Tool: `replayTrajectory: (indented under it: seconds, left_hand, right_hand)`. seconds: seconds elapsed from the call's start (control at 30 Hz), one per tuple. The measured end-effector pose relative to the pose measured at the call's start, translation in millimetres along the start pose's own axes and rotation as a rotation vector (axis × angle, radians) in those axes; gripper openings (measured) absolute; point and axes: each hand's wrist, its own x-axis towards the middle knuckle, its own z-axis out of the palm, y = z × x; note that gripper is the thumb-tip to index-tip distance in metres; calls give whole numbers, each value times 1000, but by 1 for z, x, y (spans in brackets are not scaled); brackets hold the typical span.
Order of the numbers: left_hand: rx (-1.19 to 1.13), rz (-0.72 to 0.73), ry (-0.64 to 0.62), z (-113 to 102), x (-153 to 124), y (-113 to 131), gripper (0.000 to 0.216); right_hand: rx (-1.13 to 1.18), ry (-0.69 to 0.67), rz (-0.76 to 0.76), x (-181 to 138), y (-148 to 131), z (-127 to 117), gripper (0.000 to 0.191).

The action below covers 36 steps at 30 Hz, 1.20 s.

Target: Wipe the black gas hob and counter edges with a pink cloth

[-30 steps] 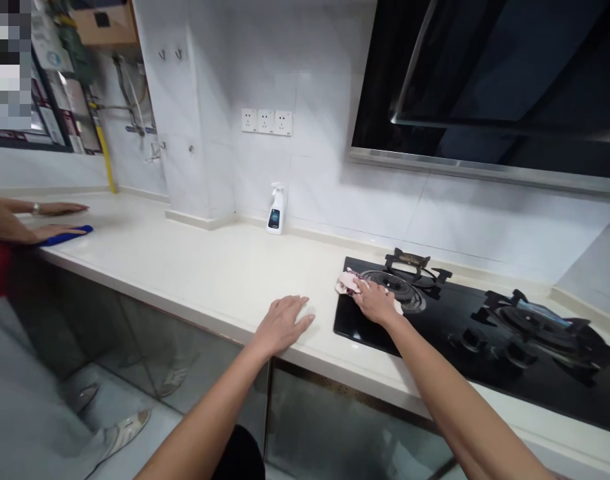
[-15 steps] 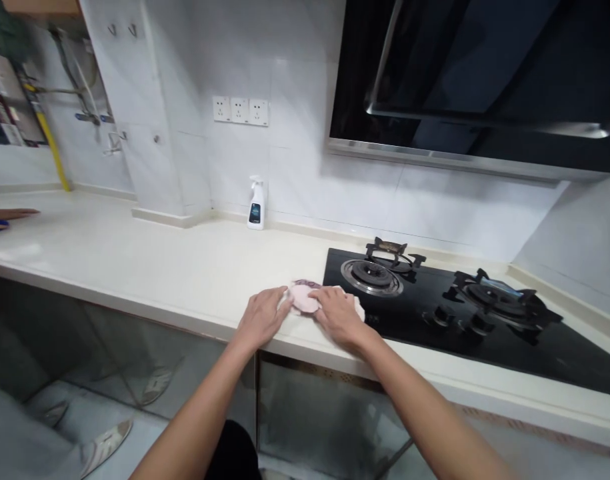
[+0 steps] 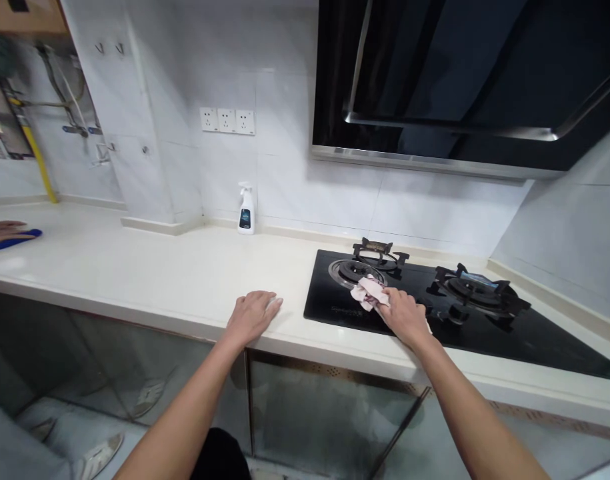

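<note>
Head view shows the left hand (image 3: 252, 316) resting empty on the desk (image 3: 149, 273) and the right hand (image 3: 405, 315) grasping a pink cloth (image 3: 369, 292) on the cooktop (image 3: 525, 343), where loose folds swept sideways could snag the left burner (image 3: 353, 270).

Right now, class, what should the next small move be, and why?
Perhaps slide the pale cloth around the left burner: the right hand holds it by the burner's near edge, and the pan support sits off-centre toward the back.

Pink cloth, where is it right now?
Right of centre in the head view, the pink cloth is in the right hand, at the left burner on the stove.
</note>
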Motion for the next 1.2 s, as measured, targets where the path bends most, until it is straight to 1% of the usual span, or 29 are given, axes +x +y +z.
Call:
replayTrajectory:
  seconds: [0.07, 0.1, 0.17, 0.3, 0.4, 0.47, 0.53, 0.57, 0.6, 0.67, 0.73, 0.77, 0.83, 0.9, 0.97, 1.03, 1.1, 1.13, 1.2]
  left_hand:
    - [7, 0, 8, 2, 1, 1, 43]
    - [10, 1, 14, 3, 1, 1, 42]
    - [18, 1, 25, 4, 1, 2, 41]
    - [35, 14, 46, 7, 0, -1, 44]
    - [34, 41, 79, 9, -1, -9, 46]
    - [1, 70, 147, 9, 1, -15, 46]
    - [-65, 105, 237, 10, 4, -16, 43]
    - [-107, 127, 268, 10, 5, -12, 42]
    - [-154, 151, 282, 11, 6, -5, 40]
    - [-226, 202, 260, 16, 7, 16, 40]
    - [-215, 211, 177, 23, 7, 45, 44]
    - [-177, 190, 118, 27, 7, 60, 48]
    - [-84, 114, -19, 32, 7, 85, 55]
    - [-14, 42, -141, 34, 9, 101, 62]
    - [24, 5, -228, 32, 16, 108, 67]
    - [42, -2, -307, 28, 27, 109, 68]
    - [51, 11, -376, 28, 44, 108, 69]
    - [56, 20, -394, 30, 54, 107, 69]
    - [69, 29, -386, 38, 77, 104, 67]
  right_hand:
    - [-25, -4, 55, 0, -4, 0, 42]
    - [-26, -6, 65, -1, -13, 2, 43]
    - [-10, -11, 44, -2, -40, 7, 42]
    - [84, -44, -104, -5, -108, 19, 42]
    - [186, -64, -222, -9, -148, 24, 46]
    - [269, -78, -311, -10, -162, 24, 46]
    - [348, -95, -413, -12, -165, 23, 41]
    - [397, -102, -460, -12, -163, 22, 41]
    - [471, -103, -500, -13, -158, 21, 41]
    - [684, -61, -546, -15, -143, 19, 42]
    - [879, 40, -547, -18, -120, 17, 37]
    - [921, 98, -534, -21, -105, 16, 33]
    - [856, 183, -489, -27, -70, 16, 29]
    - [700, 213, -423, -34, -28, 18, 29]
    - [529, 214, -368, -40, 15, 25, 31]
    - [408, 187, -347, -46, 52, 35, 33]
    - [348, 148, -368, -53, 78, 46, 36]
    - [329, 143, -385, -57, 86, 51, 37]
    - [286, 181, -410, -64, 91, 58, 40]
